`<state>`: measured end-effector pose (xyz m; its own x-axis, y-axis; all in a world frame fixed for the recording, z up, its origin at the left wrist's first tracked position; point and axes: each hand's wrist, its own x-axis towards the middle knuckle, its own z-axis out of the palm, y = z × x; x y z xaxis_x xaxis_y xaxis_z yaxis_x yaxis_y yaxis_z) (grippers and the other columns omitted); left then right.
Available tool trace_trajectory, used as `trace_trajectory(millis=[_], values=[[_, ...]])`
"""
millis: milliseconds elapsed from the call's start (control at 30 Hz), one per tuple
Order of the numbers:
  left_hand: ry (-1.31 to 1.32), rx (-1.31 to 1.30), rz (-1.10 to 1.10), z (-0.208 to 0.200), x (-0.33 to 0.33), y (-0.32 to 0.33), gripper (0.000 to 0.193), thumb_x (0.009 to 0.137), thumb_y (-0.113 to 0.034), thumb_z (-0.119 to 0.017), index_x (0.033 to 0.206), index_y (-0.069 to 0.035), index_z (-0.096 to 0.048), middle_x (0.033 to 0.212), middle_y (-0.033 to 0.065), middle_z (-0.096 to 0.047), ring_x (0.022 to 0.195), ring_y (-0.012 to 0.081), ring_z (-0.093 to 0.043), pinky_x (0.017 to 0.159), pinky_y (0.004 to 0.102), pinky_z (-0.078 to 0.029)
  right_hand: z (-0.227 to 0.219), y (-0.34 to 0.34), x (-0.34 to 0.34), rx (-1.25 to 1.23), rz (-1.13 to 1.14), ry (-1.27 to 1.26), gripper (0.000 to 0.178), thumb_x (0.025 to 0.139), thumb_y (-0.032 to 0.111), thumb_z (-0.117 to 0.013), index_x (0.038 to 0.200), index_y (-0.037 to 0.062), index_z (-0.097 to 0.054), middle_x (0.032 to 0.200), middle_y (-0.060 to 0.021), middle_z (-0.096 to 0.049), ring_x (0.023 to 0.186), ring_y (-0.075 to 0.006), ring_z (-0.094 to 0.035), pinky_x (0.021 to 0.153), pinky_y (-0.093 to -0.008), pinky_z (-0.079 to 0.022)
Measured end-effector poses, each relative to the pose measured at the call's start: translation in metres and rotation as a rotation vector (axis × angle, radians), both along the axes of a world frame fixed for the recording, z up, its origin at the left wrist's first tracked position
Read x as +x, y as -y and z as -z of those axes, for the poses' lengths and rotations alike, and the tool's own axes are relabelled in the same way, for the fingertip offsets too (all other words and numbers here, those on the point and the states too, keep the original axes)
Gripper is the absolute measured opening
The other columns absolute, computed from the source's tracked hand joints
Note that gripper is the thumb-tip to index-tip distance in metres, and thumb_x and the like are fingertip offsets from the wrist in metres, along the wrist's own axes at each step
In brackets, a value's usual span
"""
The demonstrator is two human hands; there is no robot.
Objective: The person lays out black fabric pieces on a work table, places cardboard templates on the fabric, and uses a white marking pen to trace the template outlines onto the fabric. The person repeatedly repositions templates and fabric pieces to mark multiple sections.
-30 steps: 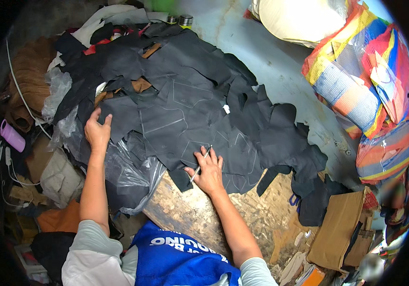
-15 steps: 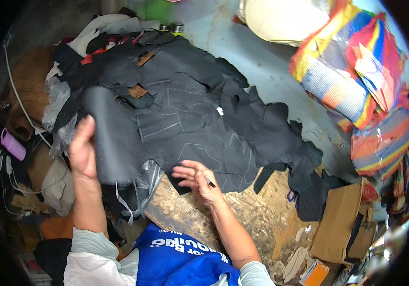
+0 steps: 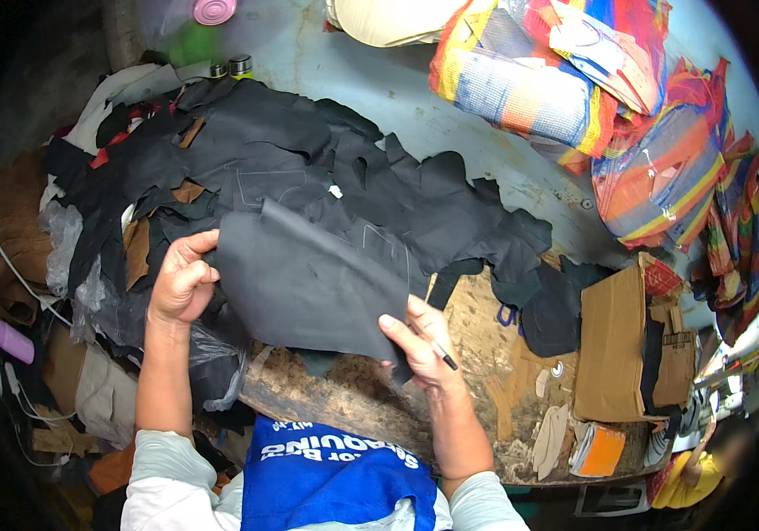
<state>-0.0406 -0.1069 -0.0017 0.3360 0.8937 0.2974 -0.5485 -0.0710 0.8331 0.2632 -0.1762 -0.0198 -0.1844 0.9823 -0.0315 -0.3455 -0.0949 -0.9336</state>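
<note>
Two bare hands, one slim black-tipped pen [image 3: 447,358], one broad, smooth black leather-like sheet [image 3: 309,288] | sheet's up above the left part of the scuffed brown wooden tabletop [image 3: 472,332], stretched between both sets of fingers | left hand [image 3: 183,279] curled, pinching its left edge | right hand [image 3: 424,343] clasping its right edge, thumb on top, pen tucked in | both forearms angled forward!

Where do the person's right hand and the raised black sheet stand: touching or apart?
Touching. The head view shows the right hand gripping the black sheet at its right edge, the thumb laid over the upward face.
</note>
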Motion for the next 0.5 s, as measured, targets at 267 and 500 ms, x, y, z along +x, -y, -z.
trace_trajectory(millis=[267, 500], values=[[-0.873, 1.006, -0.512, -0.003, 0.014, 0.016, 0.021, 0.051, 0.010, -0.054, 0.066, -0.003, -0.062, 0.073, 0.0063, -0.064, 0.077, 0.0251, -0.060, 0.070, 0.0351, -0.048, -0.004, 0.026, 0.073, 0.023, -0.052, 0.329, 0.040, 0.080, 0.002, -0.065, 0.118, -0.0041, -0.053, 0.101, -0.0086, -0.062, 0.088, -0.0107, -0.058, 0.078, -0.0241, -0.046], [-1.245, 0.178, -0.055, 0.100, 0.043, 0.051, 0.022, 0.066, -0.010, -0.068, 0.086, 0.000, -0.068, 0.080, 0.0145, -0.065, 0.081, 0.0286, -0.063, 0.071, 0.0351, -0.051, 0.087, 0.056, 0.117, -0.081, 0.601, 1.342, 0.064, 0.066, 0.029, -0.081, 0.112, -0.0078, -0.056, 0.079, -0.0137, -0.065, 0.070, -0.0247, -0.063, 0.067, -0.0332, -0.050]])
